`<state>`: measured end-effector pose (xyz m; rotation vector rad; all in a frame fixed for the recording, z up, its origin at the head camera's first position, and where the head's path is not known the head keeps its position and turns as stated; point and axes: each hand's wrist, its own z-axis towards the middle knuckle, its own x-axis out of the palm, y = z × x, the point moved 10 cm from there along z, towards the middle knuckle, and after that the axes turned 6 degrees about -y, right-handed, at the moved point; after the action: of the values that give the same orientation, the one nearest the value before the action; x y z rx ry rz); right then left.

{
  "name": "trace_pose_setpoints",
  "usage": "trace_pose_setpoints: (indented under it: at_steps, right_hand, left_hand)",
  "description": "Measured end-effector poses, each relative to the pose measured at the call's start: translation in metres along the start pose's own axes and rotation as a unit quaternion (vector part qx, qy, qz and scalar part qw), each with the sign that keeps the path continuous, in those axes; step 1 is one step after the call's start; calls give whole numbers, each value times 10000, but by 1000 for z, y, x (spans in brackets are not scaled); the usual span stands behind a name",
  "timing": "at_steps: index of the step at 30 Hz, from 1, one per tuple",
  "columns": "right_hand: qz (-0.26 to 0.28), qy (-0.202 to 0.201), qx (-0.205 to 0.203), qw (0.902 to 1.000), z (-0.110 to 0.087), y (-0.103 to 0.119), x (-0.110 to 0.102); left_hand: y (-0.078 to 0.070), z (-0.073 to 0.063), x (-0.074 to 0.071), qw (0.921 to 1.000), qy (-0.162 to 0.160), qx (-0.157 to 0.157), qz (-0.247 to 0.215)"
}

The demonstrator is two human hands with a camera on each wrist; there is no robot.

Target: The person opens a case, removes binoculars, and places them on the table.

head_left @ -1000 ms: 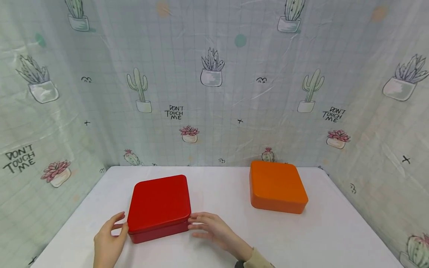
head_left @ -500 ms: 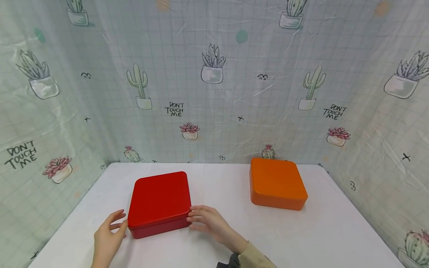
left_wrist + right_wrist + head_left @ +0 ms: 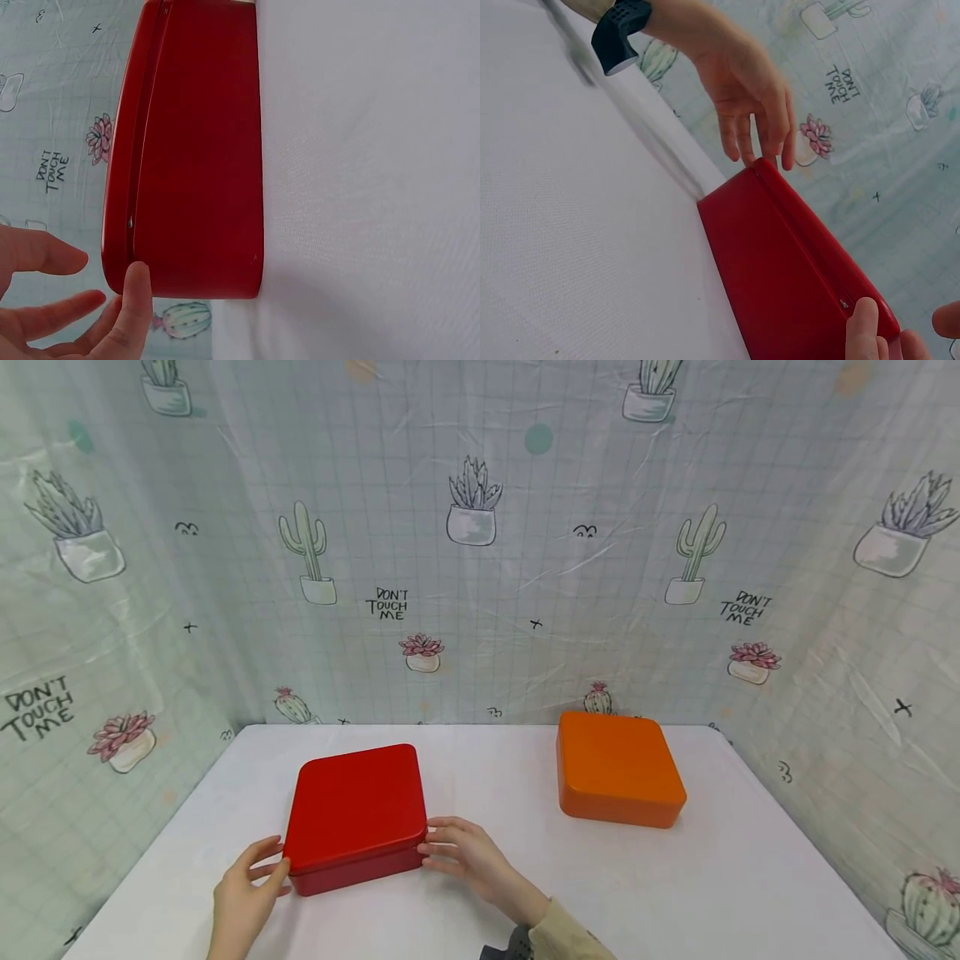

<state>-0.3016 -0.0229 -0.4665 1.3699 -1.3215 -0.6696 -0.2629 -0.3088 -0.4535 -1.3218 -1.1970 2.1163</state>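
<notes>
A red lidded box (image 3: 356, 806) sits on the left part of the white table, its lid on. A seam runs around it just below the top. At its front left corner is my left hand (image 3: 243, 893), thumb by the lid's edge and fingers spread along the left side. My right hand (image 3: 480, 864) is at the front right corner, its fingers extended against that side. In the left wrist view one fingertip (image 3: 137, 277) meets the lid seam. From the right wrist, the left hand (image 3: 750, 94) appears at the far corner with relaxed fingers. The box's inside is hidden.
An orange box (image 3: 621, 768) of similar shape stands at the back right of the white table (image 3: 600, 893). A cactus-printed curtain (image 3: 480, 585) encloses the back and both sides. The right forearm wears a beige sleeve (image 3: 566, 935).
The head view has tilted slightly, so the scene sits a little higher. Both hands keep nearly the same places at the red box, which has not visibly moved on the table.
</notes>
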Motion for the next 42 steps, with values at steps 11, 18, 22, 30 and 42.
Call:
trace_pose_setpoints:
  at_steps: [11, 18, 22, 30, 42]
  right_hand:
    - [127, 30, 95, 9999, 0, -8, 1]
    - [353, 147, 116, 9992, 5, -1, 2]
    - [312, 46, 175, 9993, 7, 1, 1]
    - [212, -177, 288, 9992, 10, 3, 1]
    - [-191, -584, 291, 9977, 12, 3, 1]
  left_hand:
    - [20, 2, 1, 9996, -12, -83, -251]
    - [60, 22, 21, 9851, 335, -1015, -1344]
    - [66, 25, 25, 9717, 501, -1479, -1774]
    - [61, 22, 28, 9569, 859, -1761, -2143]
    - [64, 24, 34, 9541, 1066, -1817, -2128]
